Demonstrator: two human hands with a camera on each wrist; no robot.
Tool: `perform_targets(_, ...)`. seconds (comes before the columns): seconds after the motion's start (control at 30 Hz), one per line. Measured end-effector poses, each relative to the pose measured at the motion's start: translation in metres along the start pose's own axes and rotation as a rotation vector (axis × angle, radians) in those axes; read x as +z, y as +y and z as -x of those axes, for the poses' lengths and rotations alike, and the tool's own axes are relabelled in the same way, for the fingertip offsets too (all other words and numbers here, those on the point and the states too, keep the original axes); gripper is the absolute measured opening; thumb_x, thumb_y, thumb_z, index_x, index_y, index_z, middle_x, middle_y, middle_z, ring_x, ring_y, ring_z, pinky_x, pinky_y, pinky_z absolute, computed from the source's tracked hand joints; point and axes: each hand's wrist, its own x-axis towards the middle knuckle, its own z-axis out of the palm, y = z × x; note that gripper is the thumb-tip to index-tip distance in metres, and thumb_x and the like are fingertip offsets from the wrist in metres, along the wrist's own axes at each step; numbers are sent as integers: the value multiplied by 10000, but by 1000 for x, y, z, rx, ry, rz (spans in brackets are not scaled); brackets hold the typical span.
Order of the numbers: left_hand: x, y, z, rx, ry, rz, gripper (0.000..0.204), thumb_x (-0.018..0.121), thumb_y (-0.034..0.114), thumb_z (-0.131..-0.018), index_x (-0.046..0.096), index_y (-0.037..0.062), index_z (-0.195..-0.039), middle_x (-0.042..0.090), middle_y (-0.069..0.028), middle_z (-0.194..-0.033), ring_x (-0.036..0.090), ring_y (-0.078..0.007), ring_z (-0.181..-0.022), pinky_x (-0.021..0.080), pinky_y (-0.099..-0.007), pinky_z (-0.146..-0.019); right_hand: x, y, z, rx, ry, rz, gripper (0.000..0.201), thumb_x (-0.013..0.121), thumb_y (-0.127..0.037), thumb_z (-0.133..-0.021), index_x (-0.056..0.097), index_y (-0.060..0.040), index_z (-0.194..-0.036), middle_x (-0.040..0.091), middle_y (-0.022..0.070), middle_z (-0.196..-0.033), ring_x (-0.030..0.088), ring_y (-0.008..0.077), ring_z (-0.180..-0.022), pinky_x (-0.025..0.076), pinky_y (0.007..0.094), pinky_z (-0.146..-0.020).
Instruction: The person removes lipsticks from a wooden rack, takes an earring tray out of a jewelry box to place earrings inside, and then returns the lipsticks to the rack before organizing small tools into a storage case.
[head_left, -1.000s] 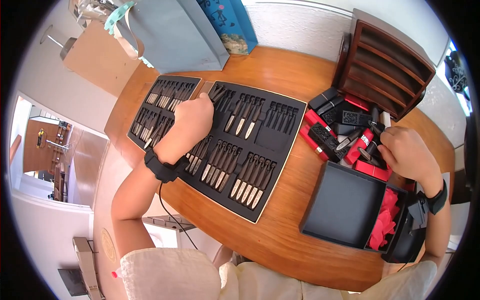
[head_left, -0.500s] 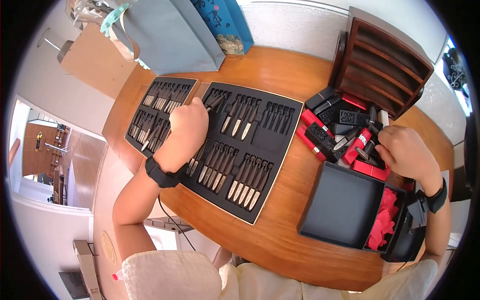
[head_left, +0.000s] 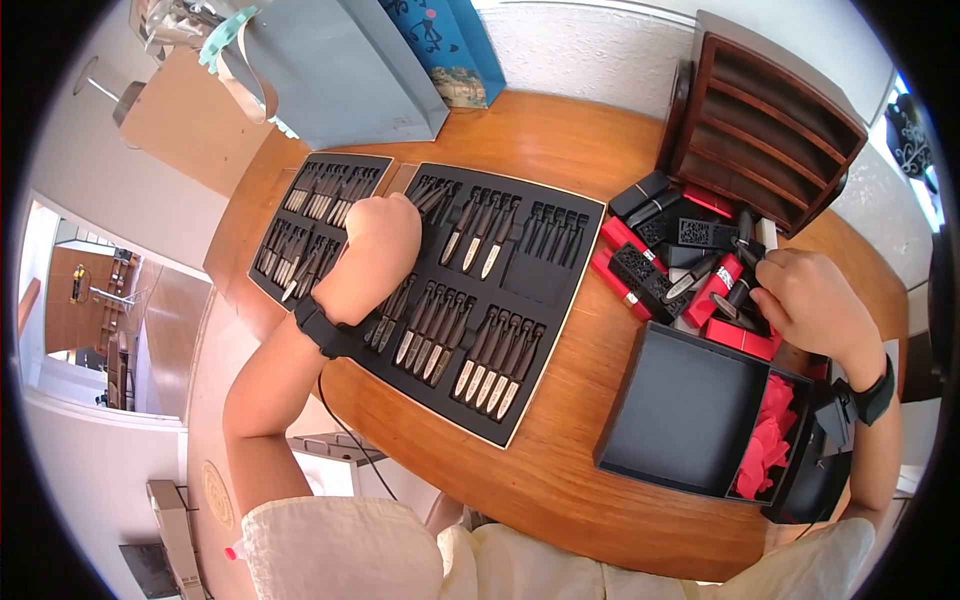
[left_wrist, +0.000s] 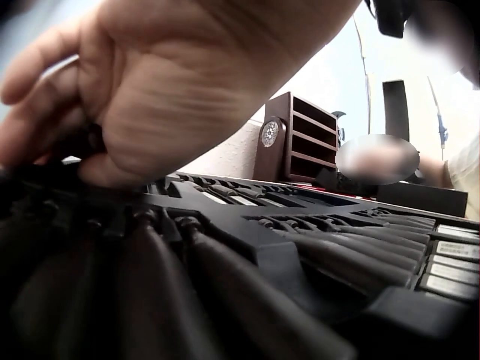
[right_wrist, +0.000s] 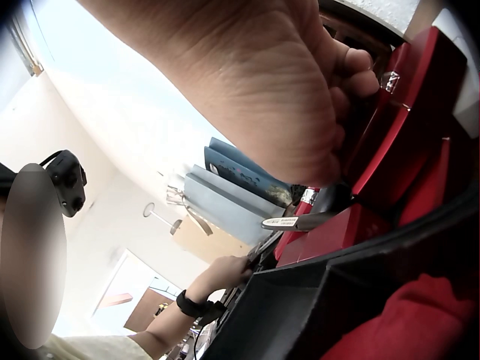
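My left hand is over the upper left part of the large black tray, fingers curled down among the slots. In the left wrist view, something dark and tube-like shows between thumb and fingers, mostly hidden by the palm. Slim dark tubes with pale labelled ends lie in rows in the tray. My right hand bends its fingers over a pile of red boxes and black openwork cases; I cannot tell what it holds. A dark tube with a pale end lies just under it.
A second black tray of tubes adjoins on the left. An open black box stands near the front edge, red cloth in its side compartment. Behind are a brown wooden rack, a grey paper bag and a blue bag.
The head view has shifted slightly. My left hand has moved a little over the same slots, its fingers turning further down. My right hand stays in place at the pile.
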Motion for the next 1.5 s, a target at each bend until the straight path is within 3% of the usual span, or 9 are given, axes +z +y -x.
perform_targets(0.43,-1,-8,4,-148,161,87,157,595,116,-875,606,-12,-965,718,-153,-804,730,-307,-789,586,-405,-672,-3,0,1,-7,-19,-8,171,624,-156,-846,590,0,-784,619,179,-789,620,383,-777,497,465,-704)
perform_targets(0.53,-35,-5,17,-7,324,205,131,557,107,-898,572,0,-971,710,-121,-751,717,-292,-702,566,-423,-612,-2,1,0,-6,-32,10,175,620,-171,-858,610,-6,-798,635,168,-793,633,369,-783,511,451,-710)
perform_targets(0.6,-65,4,23,340,-26,911,170,501,114,-968,541,1,-1089,634,-86,-668,636,-179,-558,507,-317,-518,-2,1,1,-34,-25,18,184,629,-185,-858,621,-8,-807,639,160,-790,640,356,-786,517,440,-712)
perform_targets(0.63,-72,12,24,351,-24,923,170,501,114,-968,541,1,-1089,634,-86,-668,636,-179,-558,507,-317,-518,-2,1,2,-24,-35,27,184,629,-185,-858,621,-8,-807,639,160,-790,640,356,-786,517,440,-712)
perform_targets(0.7,-86,29,29,587,-371,1247,239,447,135,-1018,526,28,-1217,607,-36,-701,585,-107,-548,476,-261,-503,-1,0,1,-27,-22,22,187,631,-186,-860,621,-7,-807,638,157,-784,641,352,-783,518,438,-711)
perform_targets(0.97,-100,54,51,603,-812,1500,310,470,219,-1037,502,55,-1298,647,-41,-931,621,-92,-605,514,-227,-530,-2,0,2,-18,-33,23,177,627,-181,-866,619,-8,-829,638,161,-808,636,357,-803,513,438,-724)
perform_targets(1.03,-100,53,51,750,-840,1208,321,491,217,-1027,494,47,-1299,656,-40,-963,661,-99,-664,534,-232,-557,-2,0,2,-23,-33,17,177,628,-181,-866,617,-8,-830,637,162,-812,634,360,-808,512,439,-727)
perform_targets(1.3,-105,28,63,735,-754,1237,326,493,127,-994,513,42,-1308,698,-88,-1063,701,-142,-690,552,-242,-560,-1,1,1,1,-31,-13,179,642,-156,-838,564,0,-801,601,168,-789,608,386,-783,480,470,-694)
perform_targets(1.5,-81,-22,44,396,-161,986,202,548,170,-958,617,-18,-983,678,-123,-789,655,-179,-569,494,-328,-553,2,3,0,-18,-12,-6,153,637,-132,-825,557,-4,-799,590,179,-794,593,398,-789,468,480,-693)
